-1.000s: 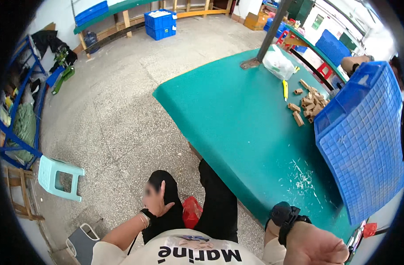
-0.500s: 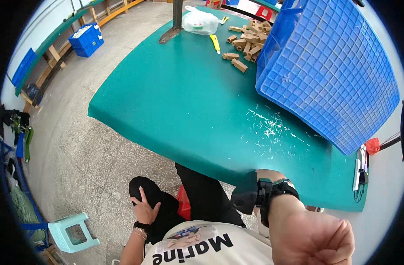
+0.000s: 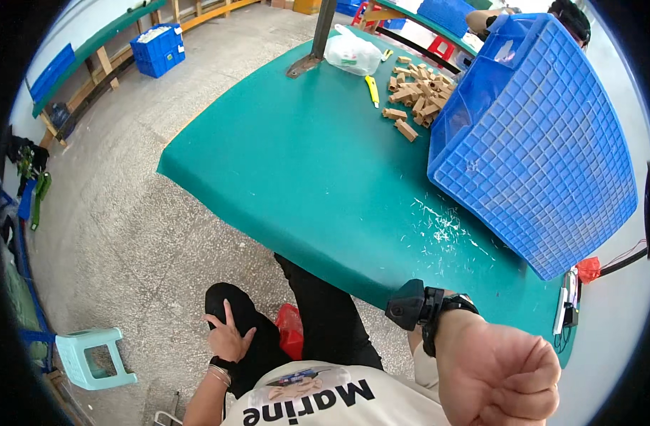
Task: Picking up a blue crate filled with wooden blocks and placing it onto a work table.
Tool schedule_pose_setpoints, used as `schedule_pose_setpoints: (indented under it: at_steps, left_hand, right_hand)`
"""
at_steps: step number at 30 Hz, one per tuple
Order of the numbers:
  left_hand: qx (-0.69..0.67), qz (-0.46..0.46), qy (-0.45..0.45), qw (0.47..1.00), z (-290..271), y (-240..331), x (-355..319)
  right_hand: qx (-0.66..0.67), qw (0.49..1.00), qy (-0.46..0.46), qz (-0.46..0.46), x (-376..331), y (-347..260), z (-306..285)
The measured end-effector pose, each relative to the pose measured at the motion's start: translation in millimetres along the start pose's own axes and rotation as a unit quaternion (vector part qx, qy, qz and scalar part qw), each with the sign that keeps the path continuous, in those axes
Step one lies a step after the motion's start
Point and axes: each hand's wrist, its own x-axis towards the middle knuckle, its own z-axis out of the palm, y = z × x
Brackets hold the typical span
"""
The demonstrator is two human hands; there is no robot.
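Observation:
My left hand [image 3: 229, 341] rests on my left knee, on black trousers, fingers spread and holding nothing. Raised close in front of my shirt, at lower right, my right hand [image 3: 499, 373] is curled into a fist, and nothing shows in it. A black device [image 3: 419, 307] is strapped to the right wrist, near the front edge of the green table [image 3: 289, 170]. White shavings [image 3: 440, 231] lie scattered on the tabletop beyond that wrist. Behind them a large blue plastic crate [image 3: 545, 142] stands tipped on its side, its gridded face toward me.
Small brown cardboard pieces [image 3: 424, 91] are heaped left of the crate, beside a yellow utility knife [image 3: 372, 91] and a white plastic bag [image 3: 353, 53]. A metal post [image 3: 323, 32] rises from the table. A pale green stool [image 3: 96, 358] stands on the floor. Another person's arm [image 3: 485, 20] shows behind the crate.
My view has shifted, so the table and crate sit lower and more of the far side shows. My left hand stays on the knee; my right hand stays in a fist.

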Motion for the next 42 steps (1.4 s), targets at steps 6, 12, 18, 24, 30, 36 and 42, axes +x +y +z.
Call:
schedule_pose_setpoints:
  at_steps: [6, 12, 18, 24, 30, 36, 42]
  left_hand:
    - [-0.018, 0.019, -0.03, 0.999, -8, -2, 7]
    - [-0.003, 0.036, -0.007, 0.999, -6, 0, 22]
    - [0.006, 0.066, -0.039, 0.997, 9, -11, 65]
    - [0.007, 0.066, -0.023, 0.998, 18, -14, 80]
    - [-0.048, 0.061, -0.043, 0.996, 12, -18, 65]
    - [-0.059, 0.062, -0.035, 0.996, 3, -15, 54]
    - [-0.07, 0.069, -0.034, 0.995, 14, -17, 54]
  right_hand:
    - [0.014, 1.0, -0.026, -0.009, -7, 8, 7]
    - [0.015, 0.998, -0.057, -0.02, -7, 17, 3]
    - [-0.047, 0.89, -0.405, 0.203, -50, 55, 10]
    - [-0.215, 0.793, -0.526, 0.219, -132, 48, -19]
    - [-0.376, 0.676, -0.502, 0.386, -166, 47, -77]
    - [-0.413, 0.614, -0.488, 0.463, -170, 45, -107]
    - [-0.416, 0.617, -0.488, 0.456, -167, 31, -114]
